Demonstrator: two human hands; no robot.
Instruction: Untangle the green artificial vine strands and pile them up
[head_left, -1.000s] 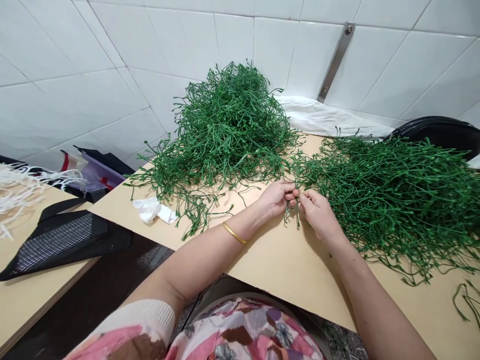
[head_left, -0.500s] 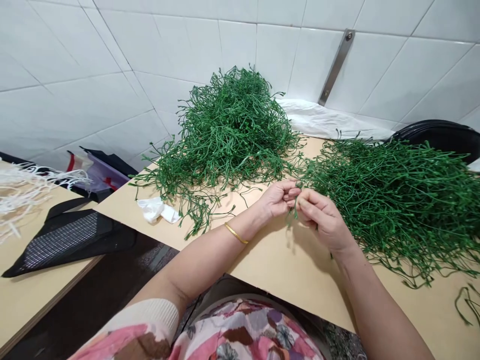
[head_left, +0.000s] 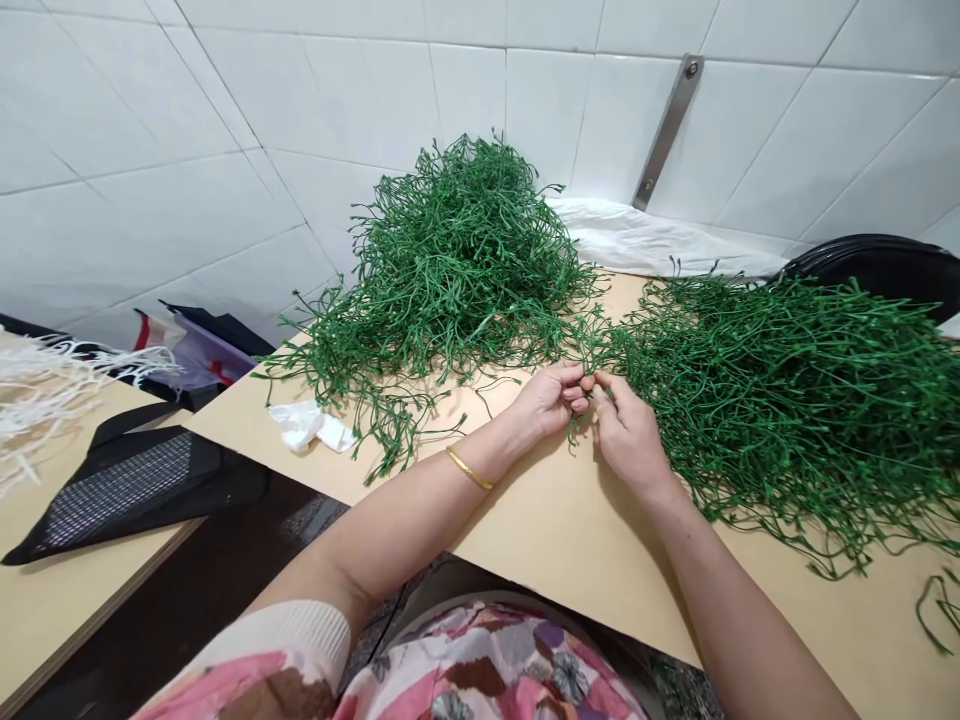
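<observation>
Two heaps of green plastic stems lie on a tan table (head_left: pixel 570 530): a tall left heap (head_left: pixel 457 260) by the wall and a wide right heap (head_left: pixel 787 390). My left hand (head_left: pixel 551 398), with a gold bangle at its wrist, pinches a small green stem piece (head_left: pixel 581 425) between the heaps. My right hand (head_left: pixel 626 432) meets it fingertip to fingertip, its fingers closed on the same piece at the edge of the right heap. Both hands hover just above the tabletop.
A crumpled white scrap (head_left: pixel 311 425) lies on the table's left part. A second table at left carries a black mesh bag (head_left: pixel 127 480) and white strands (head_left: pixel 45 385). White plastic sheet (head_left: pixel 652 240) and a black chair back (head_left: pixel 877 265) are behind. White tiled wall all round.
My hands stayed together on the stem piece, with the right hand turning and shifting slightly toward the right heap. The view moved a little.
</observation>
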